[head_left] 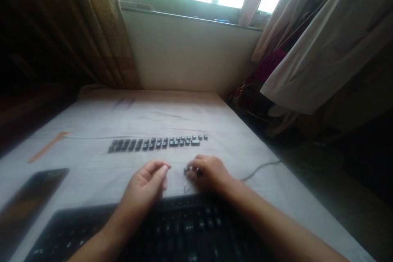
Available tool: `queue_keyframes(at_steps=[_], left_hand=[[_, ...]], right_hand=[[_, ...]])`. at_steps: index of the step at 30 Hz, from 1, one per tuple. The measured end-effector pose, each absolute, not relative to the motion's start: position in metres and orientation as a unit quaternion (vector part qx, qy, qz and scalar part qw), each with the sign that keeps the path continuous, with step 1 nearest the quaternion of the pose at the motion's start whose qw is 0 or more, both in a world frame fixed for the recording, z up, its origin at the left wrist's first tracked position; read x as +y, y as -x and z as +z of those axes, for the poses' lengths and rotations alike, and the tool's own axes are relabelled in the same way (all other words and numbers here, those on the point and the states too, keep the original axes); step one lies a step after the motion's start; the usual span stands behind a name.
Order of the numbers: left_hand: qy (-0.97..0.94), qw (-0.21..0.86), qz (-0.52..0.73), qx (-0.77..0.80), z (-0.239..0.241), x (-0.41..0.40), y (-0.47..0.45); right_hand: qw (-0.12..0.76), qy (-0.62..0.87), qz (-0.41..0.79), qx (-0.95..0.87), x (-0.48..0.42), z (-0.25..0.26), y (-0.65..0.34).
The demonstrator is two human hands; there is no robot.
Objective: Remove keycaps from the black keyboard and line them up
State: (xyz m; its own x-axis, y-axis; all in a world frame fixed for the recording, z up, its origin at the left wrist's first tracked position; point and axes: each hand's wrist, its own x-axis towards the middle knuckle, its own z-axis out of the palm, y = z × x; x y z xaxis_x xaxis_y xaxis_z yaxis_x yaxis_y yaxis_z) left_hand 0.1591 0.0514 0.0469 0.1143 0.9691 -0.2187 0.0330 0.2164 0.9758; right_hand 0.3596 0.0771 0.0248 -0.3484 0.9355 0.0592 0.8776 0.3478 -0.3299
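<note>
My right hand has its fingers curled round small dark keycaps, one keycap showing at the fingertips. Just below those fingers is a thin pale wire-like piece; whether it is held or lies loose I cannot tell. To its left, my left hand is closed in a pinch, thumb against forefinger, and anything between them is too small to make out. Both hands are over the far edge of a black keyboard. Beyond them, loose black keycaps stand in rows on the white cloth.
The white cloth covers the surface under everything. An orange strip and a dark flat slab lie at left. A cable runs off the right edge. Curtains and hanging clothes flank the window.
</note>
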Motion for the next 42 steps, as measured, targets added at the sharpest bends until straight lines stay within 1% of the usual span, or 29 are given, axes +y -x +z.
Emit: queue_keyframes(at_steps=[4,10,19,22,25,27,30,42], left_hand=[[-0.482,0.579,0.398,0.523,0.045,0.053,-0.158],[-0.481,0.583,0.393,0.523,0.044,0.053,-0.158],[-0.471,0.584,0.386,0.537,0.044,0.053,-0.160],[-0.468,0.584,0.385,0.539,0.045,0.053,-0.160],[-0.468,0.586,0.384,0.539,0.042,0.054,-0.161],[-0.471,0.588,0.381,0.536,0.039,0.054,-0.161],[-0.478,0.590,0.372,0.534,0.034,0.053,-0.160],[-0.475,0.594,0.345,0.550,0.037,0.054,-0.164]], right_hand=[[0.112,0.550,0.116,-0.819,0.077,0.023,-0.360],[0.139,0.537,0.124,-0.823,0.075,0.022,-0.360],[0.092,0.526,0.075,-0.842,0.077,0.023,-0.355],[0.114,0.534,0.071,-0.835,0.081,0.023,-0.360],[0.142,0.590,0.047,-0.793,0.094,0.025,-0.376],[0.134,0.636,0.022,-0.759,0.105,0.025,-0.390],[0.120,0.666,0.000,-0.736,0.121,0.023,-0.406],[0.069,0.660,-0.021,-0.748,0.134,0.013,-0.409]])
